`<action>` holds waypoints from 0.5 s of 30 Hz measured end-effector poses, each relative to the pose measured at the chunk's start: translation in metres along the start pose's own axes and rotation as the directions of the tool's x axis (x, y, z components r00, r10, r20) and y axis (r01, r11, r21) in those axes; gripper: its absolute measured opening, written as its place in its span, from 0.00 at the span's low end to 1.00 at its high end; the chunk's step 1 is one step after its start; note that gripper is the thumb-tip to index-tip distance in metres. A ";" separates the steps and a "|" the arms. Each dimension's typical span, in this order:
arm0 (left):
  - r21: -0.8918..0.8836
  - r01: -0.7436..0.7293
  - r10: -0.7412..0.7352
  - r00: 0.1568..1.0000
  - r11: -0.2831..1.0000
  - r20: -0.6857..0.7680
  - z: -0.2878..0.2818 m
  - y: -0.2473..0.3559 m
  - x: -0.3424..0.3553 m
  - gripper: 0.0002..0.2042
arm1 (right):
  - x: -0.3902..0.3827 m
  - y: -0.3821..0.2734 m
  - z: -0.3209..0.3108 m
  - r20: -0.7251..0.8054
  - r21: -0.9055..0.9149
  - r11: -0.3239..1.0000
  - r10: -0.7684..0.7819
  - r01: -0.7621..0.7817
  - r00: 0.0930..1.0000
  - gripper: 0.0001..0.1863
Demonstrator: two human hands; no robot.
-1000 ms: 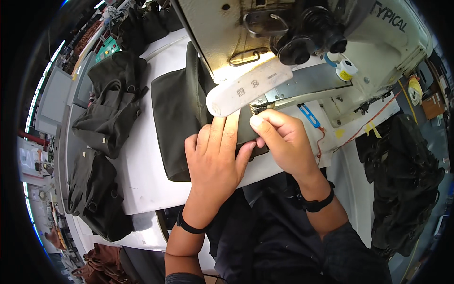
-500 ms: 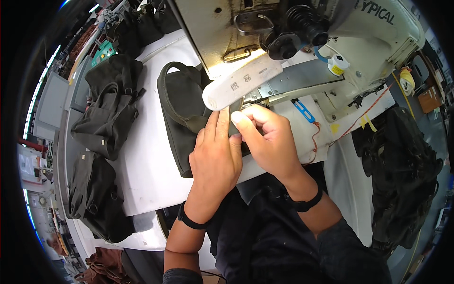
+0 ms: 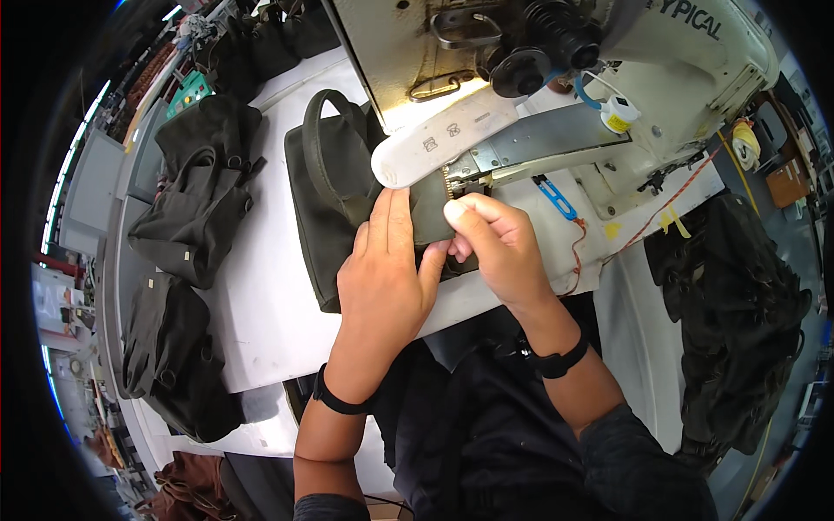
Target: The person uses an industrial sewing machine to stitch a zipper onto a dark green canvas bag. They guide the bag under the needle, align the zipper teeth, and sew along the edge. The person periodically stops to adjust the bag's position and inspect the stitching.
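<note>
my left hand [image 3: 387, 278] now lies flat on the dark bag [image 3: 334, 204], right hand [image 3: 495, 243] pinching its edge, pushed closer under the sewing machine [image 3: 556, 78] needle.

Not much in the way of labels here. The sewing machine [image 3: 695, 52] has dark printed lettering on its cream body, up at the top right. Its white guard plate [image 3: 434, 143] carries two small dark square marks, side by side, just above the hands. There's a little white bottle [image 3: 618, 115] with a yellow label band sitting on the machine, right of the black knobs. Far upper left, a green panel [image 3: 187, 91] with small marks on it sits behind the bags, too small to make out. No screens or packages that I can tell.
</note>
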State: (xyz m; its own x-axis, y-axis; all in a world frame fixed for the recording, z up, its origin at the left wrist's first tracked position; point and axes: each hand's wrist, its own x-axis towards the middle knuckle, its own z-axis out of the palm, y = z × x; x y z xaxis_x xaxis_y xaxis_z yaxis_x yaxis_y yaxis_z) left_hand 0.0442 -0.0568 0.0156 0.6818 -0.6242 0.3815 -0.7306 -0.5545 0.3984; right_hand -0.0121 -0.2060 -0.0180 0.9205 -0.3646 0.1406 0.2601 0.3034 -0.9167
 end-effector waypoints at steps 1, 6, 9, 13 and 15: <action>-0.005 -0.007 0.007 1.000 1.000 0.004 0.001 0.000 0.001 0.32 | 0.000 0.000 -0.003 0.016 0.026 1.000 -0.001 0.000 1.000 0.16; 0.103 -0.124 0.131 0.990 0.987 -0.060 0.000 -0.005 -0.003 0.34 | -0.003 -0.005 -0.004 0.042 0.085 0.996 0.035 -0.039 0.999 0.17; 0.106 -0.135 0.139 0.990 0.985 -0.035 -0.005 0.001 -0.004 0.32 | -0.004 -0.014 -0.004 0.062 -0.119 0.993 -0.017 0.024 0.998 0.16; 0.311 -0.272 0.275 0.961 0.911 0.037 -0.028 0.009 0.004 0.27 | -0.003 -0.018 -0.002 0.054 -0.336 0.929 -0.146 0.156 0.988 0.15; 0.394 -0.314 0.292 0.949 0.864 0.117 -0.040 0.005 0.017 0.24 | -0.003 -0.015 -0.002 0.041 -0.316 0.938 -0.135 0.141 0.990 0.14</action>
State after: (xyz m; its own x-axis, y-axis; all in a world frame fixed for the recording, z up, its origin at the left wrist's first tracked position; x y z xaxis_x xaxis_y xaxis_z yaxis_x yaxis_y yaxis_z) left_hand 0.0537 -0.0479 0.0572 0.4294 -0.8189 0.3809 -0.8599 -0.4996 -0.1048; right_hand -0.0189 -0.2111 -0.0048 0.8882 -0.3656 0.2781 0.2818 -0.0445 -0.9585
